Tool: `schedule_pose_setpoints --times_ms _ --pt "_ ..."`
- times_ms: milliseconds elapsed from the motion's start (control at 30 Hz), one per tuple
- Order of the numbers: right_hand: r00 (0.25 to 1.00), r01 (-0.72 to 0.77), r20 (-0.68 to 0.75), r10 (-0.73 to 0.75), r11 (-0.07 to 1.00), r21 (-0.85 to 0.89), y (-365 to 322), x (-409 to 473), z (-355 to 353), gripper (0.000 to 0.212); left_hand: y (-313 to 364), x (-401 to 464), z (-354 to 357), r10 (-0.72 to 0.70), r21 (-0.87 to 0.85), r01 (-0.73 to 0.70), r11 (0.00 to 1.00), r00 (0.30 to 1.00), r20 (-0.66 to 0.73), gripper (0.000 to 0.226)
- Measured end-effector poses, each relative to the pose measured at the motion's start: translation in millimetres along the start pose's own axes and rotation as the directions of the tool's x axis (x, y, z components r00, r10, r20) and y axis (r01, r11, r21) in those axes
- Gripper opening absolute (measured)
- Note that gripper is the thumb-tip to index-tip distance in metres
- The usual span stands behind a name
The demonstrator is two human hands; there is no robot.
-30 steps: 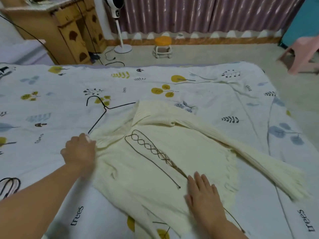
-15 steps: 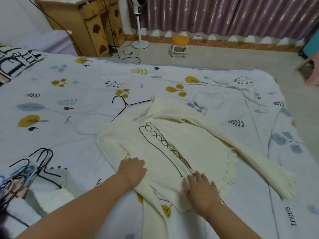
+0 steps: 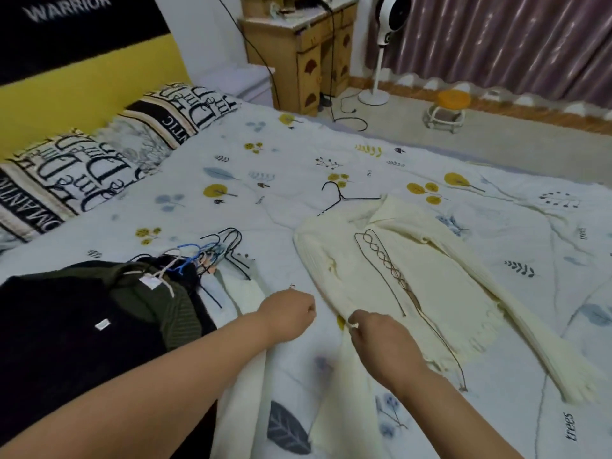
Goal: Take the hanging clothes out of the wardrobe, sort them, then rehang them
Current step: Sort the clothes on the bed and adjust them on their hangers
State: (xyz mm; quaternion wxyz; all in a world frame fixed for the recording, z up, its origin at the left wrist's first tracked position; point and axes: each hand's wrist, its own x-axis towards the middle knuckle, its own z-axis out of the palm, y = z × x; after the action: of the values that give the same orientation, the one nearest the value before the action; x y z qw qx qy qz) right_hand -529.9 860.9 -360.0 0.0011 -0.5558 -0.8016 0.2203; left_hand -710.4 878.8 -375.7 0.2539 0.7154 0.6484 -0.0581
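A cream knit sweater (image 3: pixel 440 276) with brown lacing lies flat on the bed, a black wire hanger (image 3: pixel 344 198) poking from its collar. My right hand (image 3: pixel 381 339) pinches the sweater's near sleeve at the left hem. My left hand (image 3: pixel 288 314) is a closed fist just left of the sweater, with nothing visible in it. A pile of dark clothes (image 3: pixel 86 323) with a bunch of hangers (image 3: pixel 205 256) lies at the left. Another cream garment (image 3: pixel 245 293) lies under my left forearm.
The bed's patterned quilt (image 3: pixel 231 180) spreads all around, with lettered pillows (image 3: pixel 99 160) at the headboard. Beyond the bed stand a wooden desk (image 3: pixel 308 54), a standing fan (image 3: pixel 381 51), an orange stool (image 3: pixel 447 109) and purple curtains (image 3: pixel 496 38).
The view has swung left, bringing the dark clothes pile and pillows in. My left hand came off the sweater and closed. My right hand moved from lying flat to pinching the near sleeve.
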Motion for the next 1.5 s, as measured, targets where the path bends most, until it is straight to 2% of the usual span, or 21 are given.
schedule_pose_setpoints --times_ms 267,500,600,733,900,1067,1167,1300,1433,1500 --pt "0.991 0.11 0.059 -0.116 0.99 0.093 -94.4 -38.5 3.8 0.034 -72.1 -102.2 -23.7 -0.179 0.006 0.181 0.983 0.977 -0.117 0.03" --pt "0.985 0.15 0.071 -0.155 0.986 0.075 -177.2 -18.0 33.9 0.031 -166.7 -150.0 -34.1 -0.337 -0.056 0.333 0.941 0.911 -0.239 0.027" --pt "0.984 0.138 0.098 -0.147 0.986 0.095 -215.0 -4.6 58.5 0.028 -214.8 -161.7 -34.2 -0.39 -0.027 0.397 0.917 0.885 -0.252 0.029" --pt "0.98 0.128 0.14 -0.142 0.986 0.104 -262.6 12.9 94.0 0.011 -278.4 -173.7 -28.6 -0.41 0.029 0.431 0.902 0.875 -0.259 0.039" --pt "0.986 0.092 0.132 -0.103 0.991 0.093 -307.3 39.9 139.8 0.048 -359.0 -174.3 -21.5 -0.451 0.113 0.487 0.866 0.859 -0.245 0.053" --pt "0.992 -0.081 0.1 0.077 0.996 0.042 -329.1 65.9 177.9 0.054 -422.5 -159.9 -21.8 -0.483 0.186 0.525 0.831 0.845 -0.229 0.063" --pt "0.984 -0.164 0.059 0.167 0.986 -0.038 -334.1 74.8 191.2 0.051 -445.0 -146.7 -24.7 -0.479 0.209 0.504 0.838 0.863 -0.157 0.061" --pt "0.972 -0.23 0.028 0.232 0.972 -0.047 -337.5 81.6 197.3 0.039 -463.8 -134.8 -25.0 -0.442 0.207 0.444 0.872 0.895 -0.058 0.054" --pt "0.969 -0.248 -0.014 0.248 0.968 0.038 -342.9 80.1 191.4 0.02 -474.9 -128.9 -25.4 -0.403 0.224 0.428 0.875 0.903 -0.151 0.058" --pt "0.97 -0.213 -0.08 0.228 0.965 0.155 -345.7 74.1 185.7 0.007 -477.5 -129.2 -25.7 -0.411 0.149 0.445 0.883 0.886 -0.214 0.062"
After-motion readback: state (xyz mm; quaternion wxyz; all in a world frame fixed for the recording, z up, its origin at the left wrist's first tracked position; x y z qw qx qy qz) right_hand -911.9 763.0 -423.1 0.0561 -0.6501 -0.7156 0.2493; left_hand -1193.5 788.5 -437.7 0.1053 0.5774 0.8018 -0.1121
